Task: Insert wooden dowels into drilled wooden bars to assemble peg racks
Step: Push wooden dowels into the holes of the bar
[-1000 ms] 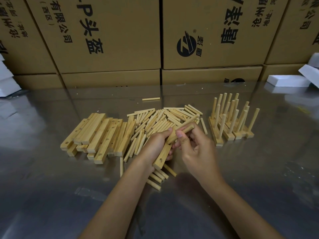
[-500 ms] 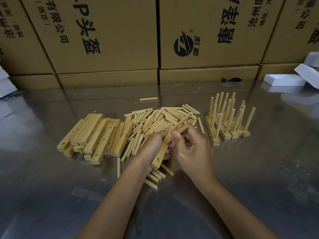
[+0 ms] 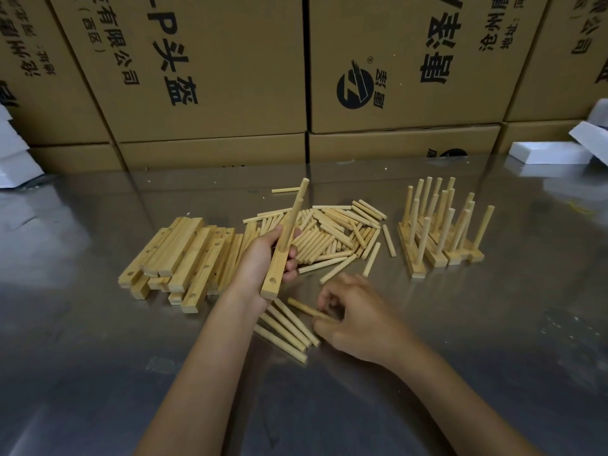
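Left hand (image 3: 263, 261) grips drilled bar (image 3: 276, 274), two dowels (image 3: 294, 218) seated above the grip, one hole open below. Right hand (image 3: 355, 317) pinches a loose dowel (image 3: 309, 311) off the table (image 3: 460, 324). Next, likely: align dowel tip with open hole, press in

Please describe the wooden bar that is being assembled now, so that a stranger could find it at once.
On the shiny metal table, between the pile of drilled bars and the loose dowels, the left hand holds one bar. Unlike the flat bars, it is lifted, with two dowels standing in it and one empty hole near its end.
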The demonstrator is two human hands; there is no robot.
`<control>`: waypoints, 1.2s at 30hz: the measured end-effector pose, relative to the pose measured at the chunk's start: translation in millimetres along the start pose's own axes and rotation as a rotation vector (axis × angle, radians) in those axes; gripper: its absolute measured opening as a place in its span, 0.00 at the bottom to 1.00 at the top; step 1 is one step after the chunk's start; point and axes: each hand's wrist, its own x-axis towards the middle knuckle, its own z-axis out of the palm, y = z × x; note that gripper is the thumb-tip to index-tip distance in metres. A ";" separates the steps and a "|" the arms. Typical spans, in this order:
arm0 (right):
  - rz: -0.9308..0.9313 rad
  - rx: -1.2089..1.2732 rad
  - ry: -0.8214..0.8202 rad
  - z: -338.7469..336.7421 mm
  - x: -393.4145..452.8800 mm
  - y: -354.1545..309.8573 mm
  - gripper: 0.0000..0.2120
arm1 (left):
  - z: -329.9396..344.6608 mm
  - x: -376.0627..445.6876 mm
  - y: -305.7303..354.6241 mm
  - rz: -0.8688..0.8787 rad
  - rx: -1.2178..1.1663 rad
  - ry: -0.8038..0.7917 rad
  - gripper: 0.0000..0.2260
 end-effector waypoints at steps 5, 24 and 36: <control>0.165 0.271 0.206 -11.3 3.8 1.4 0.04 | -0.1 -0.3 -2.8 0.003 0.026 0.011 0.17; -0.300 0.727 0.288 -14.7 -6.4 -23.6 0.03 | 24.9 -14.6 -14.4 -0.066 0.156 0.154 0.17; -0.222 0.744 0.310 -7.2 -4.3 -22.2 0.02 | 28.2 -15.5 -12.2 -0.043 0.162 0.287 0.18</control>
